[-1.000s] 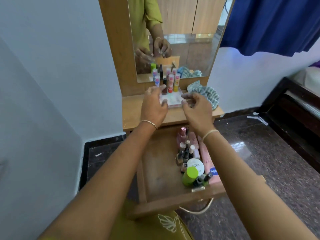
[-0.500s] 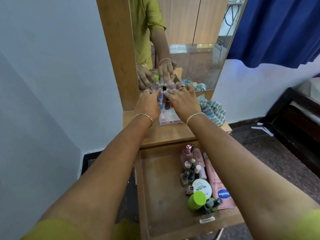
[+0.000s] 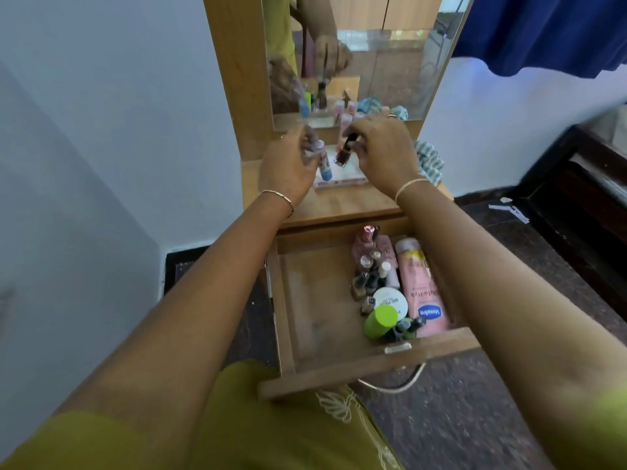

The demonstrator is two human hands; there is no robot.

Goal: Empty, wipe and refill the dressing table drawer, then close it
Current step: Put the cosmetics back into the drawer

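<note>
The wooden drawer (image 3: 288,300) is pulled open below the dressing table top (image 3: 339,203). Its right side holds a pink Vaseline tube (image 3: 422,290), a white jar (image 3: 390,301), a green-capped bottle (image 3: 380,322) and several nail polish bottles (image 3: 364,279). The left half of the drawer is bare wood. Above the table top, my left hand (image 3: 288,167) grips a pink and blue tube (image 3: 324,162). My right hand (image 3: 385,150) holds a dark red nail polish bottle (image 3: 343,154) by its black cap. A flat pink box (image 3: 339,179) lies on the table top under both hands.
A mirror (image 3: 390,62) stands behind the table top, with more small tubes (image 3: 344,125) at its foot. A striped cloth (image 3: 429,161) lies at the table's right. White walls close in on the left, dark furniture (image 3: 576,184) stands at right, and a blue curtain (image 3: 543,32) hangs above it.
Both hands have drawn back from the items at the mirror's foot. Each has lifted one: the left a pink and blue tube, the right a dark red polish bottle.
</note>
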